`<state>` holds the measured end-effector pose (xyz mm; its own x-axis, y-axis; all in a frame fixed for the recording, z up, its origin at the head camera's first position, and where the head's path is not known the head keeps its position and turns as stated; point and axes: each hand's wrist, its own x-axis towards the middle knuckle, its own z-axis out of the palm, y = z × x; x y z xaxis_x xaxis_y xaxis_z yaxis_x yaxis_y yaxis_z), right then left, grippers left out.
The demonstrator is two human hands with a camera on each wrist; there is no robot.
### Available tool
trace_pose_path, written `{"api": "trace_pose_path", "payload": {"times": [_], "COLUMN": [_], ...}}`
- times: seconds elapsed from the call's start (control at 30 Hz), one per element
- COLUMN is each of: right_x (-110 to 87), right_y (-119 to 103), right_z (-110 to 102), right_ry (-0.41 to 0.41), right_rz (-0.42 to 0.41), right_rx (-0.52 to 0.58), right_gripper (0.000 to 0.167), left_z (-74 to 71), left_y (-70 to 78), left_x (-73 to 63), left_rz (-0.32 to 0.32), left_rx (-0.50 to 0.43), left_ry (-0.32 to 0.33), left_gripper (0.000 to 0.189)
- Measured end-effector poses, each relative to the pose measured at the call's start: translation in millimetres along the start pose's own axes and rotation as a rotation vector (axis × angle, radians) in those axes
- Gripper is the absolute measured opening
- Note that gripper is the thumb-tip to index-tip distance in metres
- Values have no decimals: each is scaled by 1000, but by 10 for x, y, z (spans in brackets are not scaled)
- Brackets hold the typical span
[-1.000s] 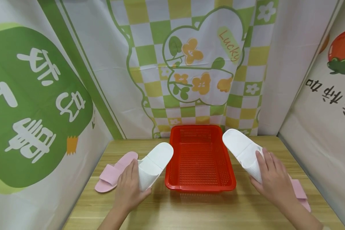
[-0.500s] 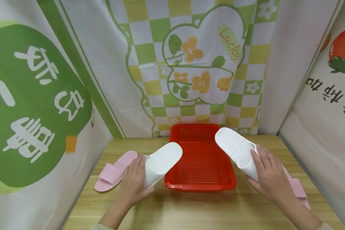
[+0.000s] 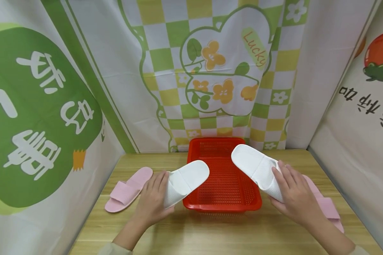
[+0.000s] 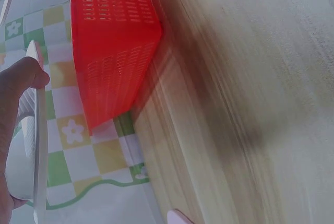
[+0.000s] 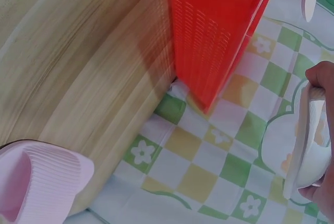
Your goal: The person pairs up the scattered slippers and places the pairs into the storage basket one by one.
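My left hand (image 3: 153, 199) grips a white slipper (image 3: 191, 176) by its strap end, the toe-side sole tilted over the left rim of a red plastic basket (image 3: 223, 208). A second white slipper (image 3: 249, 160) is in my right hand (image 3: 297, 196), its far end above the basket's right side. Both slippers are held in the air, their free ends angled toward each other. In the left wrist view the thumb presses the edge of the white slipper (image 4: 39, 145); most of that hand is cut off. The right wrist view shows the other white slipper (image 5: 308, 145) edge-on in the fingers.
A pink slipper (image 3: 122, 194) lies on the wooden table (image 3: 204, 235) at the left. Another pink slipper (image 3: 328, 208) lies at the right, partly behind my right hand. Printed cloth (image 3: 166, 78) hangs behind the basket and along both sides.
Both hands have moved inward with their white slippers, the left one rightward and the right one leftward, so the slippers now overlap the basket more. The basket and pink slippers stay put.
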<state>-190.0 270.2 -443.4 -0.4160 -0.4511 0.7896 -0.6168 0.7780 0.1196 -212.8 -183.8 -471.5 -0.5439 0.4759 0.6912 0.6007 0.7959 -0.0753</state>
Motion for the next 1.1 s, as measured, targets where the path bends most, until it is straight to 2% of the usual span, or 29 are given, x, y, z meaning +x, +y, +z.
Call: {"api": "trace_pose_path", "payload": {"times": [0.23,0.77,1.1], "right_x": [49,117,205], "right_y": [-32,-48,-43], "right_z": [-5,18,18], "right_ry": [1,-26,-74], "right_rz": [-25,-135,-182], "right_rx": [16,76,107], "right_gripper": [71,69,67], "left_z": [-36,-53,-67], "left_y": [41,69,82], "left_x": [62,224,319], "left_rz": [16,178,220], "left_rx": [2,-11,-1], "left_ry": [-50,-77,-104], "left_gripper": [104,99,100]}}
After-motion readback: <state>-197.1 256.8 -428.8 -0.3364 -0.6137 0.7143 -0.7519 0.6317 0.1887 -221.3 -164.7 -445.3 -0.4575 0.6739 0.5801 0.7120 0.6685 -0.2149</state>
